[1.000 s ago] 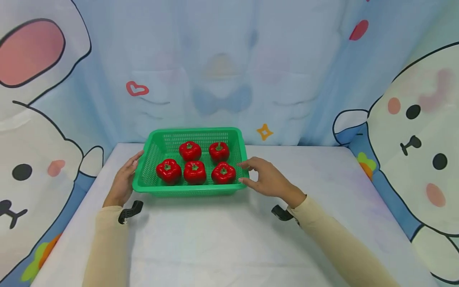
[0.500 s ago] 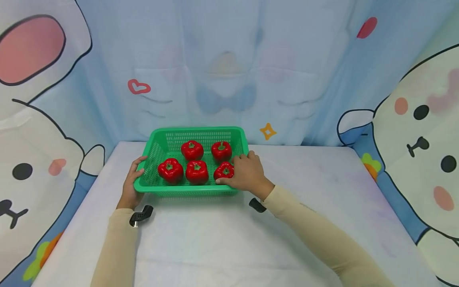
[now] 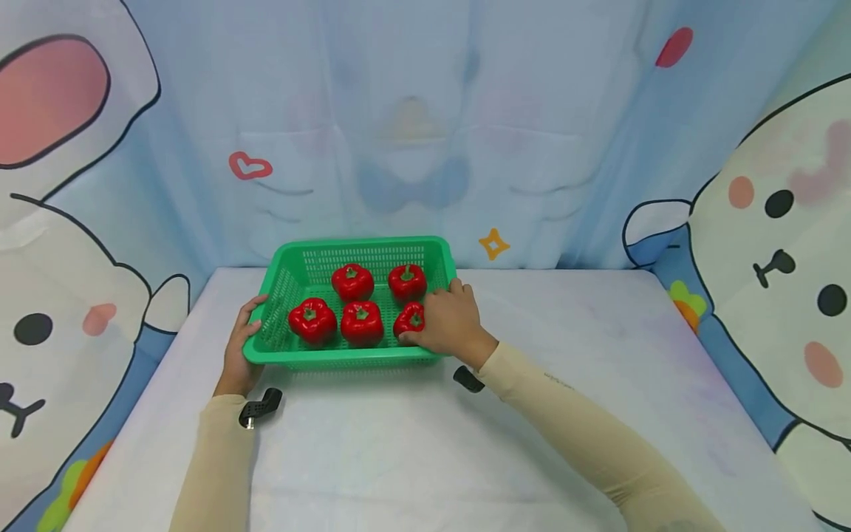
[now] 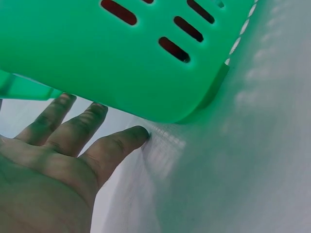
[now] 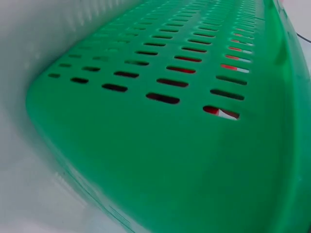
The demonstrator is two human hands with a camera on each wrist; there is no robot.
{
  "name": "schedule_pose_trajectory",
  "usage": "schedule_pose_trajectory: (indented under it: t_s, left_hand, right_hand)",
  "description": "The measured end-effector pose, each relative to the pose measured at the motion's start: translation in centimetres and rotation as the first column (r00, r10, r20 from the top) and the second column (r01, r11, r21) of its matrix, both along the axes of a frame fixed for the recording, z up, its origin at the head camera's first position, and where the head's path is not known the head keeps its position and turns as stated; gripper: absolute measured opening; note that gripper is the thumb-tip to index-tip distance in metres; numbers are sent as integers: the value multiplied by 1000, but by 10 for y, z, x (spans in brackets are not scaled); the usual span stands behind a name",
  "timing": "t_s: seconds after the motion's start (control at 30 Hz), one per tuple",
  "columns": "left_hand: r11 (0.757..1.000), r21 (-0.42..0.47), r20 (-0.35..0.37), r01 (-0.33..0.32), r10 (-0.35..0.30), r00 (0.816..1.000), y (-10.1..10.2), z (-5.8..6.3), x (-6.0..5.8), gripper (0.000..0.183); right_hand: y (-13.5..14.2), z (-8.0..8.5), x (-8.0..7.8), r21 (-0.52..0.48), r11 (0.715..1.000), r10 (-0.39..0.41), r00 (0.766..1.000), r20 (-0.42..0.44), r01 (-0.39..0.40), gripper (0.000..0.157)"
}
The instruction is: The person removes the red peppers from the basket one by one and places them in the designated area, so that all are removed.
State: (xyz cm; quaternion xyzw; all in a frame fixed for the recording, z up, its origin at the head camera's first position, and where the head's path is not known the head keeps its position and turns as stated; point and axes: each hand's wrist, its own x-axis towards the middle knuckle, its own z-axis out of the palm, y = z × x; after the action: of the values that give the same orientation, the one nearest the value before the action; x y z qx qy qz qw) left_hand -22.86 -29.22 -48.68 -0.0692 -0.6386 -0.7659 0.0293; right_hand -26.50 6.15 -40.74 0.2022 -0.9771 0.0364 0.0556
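Note:
A green slotted plastic basket (image 3: pixel 312 358) sits near the table's back edge, with several glossy red bell peppers inside. My right hand (image 3: pixel 452 321) reaches over its right front corner and grips the right front bell pepper (image 3: pixel 408 319); the thumb lies at the pepper's near side, and the hand hides its right half. At the basket's left end is my left hand (image 3: pixel 239 355). In the left wrist view, its fairly straight fingers (image 4: pixel 77 126) come up to the basket wall (image 4: pixel 121 73). The right wrist view holds only the basket's outer wall (image 5: pixel 146 141), with red showing through slots.
A front-middle bell pepper (image 3: pixel 362 324) stands close beside the gripped one. Others are the left front bell pepper (image 3: pixel 312 321) and two behind. White cloth covers the table (image 3: pixel 372 443); a printed curtain (image 3: pixel 412 133) hangs along its back and sides.
My right hand has moved left from the basket's right rim onto the right front bell pepper and closed round it. My left hand has shifted slightly right and stays at the basket's left end.

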Motion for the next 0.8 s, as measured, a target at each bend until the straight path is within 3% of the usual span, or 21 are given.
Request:
schedule_pose_trajectory:
  t_s: [0.23, 0.37, 0.57, 0.8]
  left_hand:
    - [1000, 14, -17, -6, 6, 1000, 0, -2, -1, 47]
    - [1000, 19, -24, -3, 4, 1000, 0, -1, -1, 47]
    - [1000, 17, -14, -6, 6, 1000, 1, 1, -1, 47]
    - [999, 32, -17, -9, 10, 1000, 1, -1, -2, 46]
  right_hand:
    - [2, -3, -2, -72, 997, 38, 998, -43, -41, 49]
    - [7, -6, -6, -230, 970, 78, 997, -16, -80, 59]
    - [23, 3, -14, -526, 845, 161, 984, 72, -100, 68]
    - [51, 18, -31, -694, 715, 159, 986, 47, -82, 64]
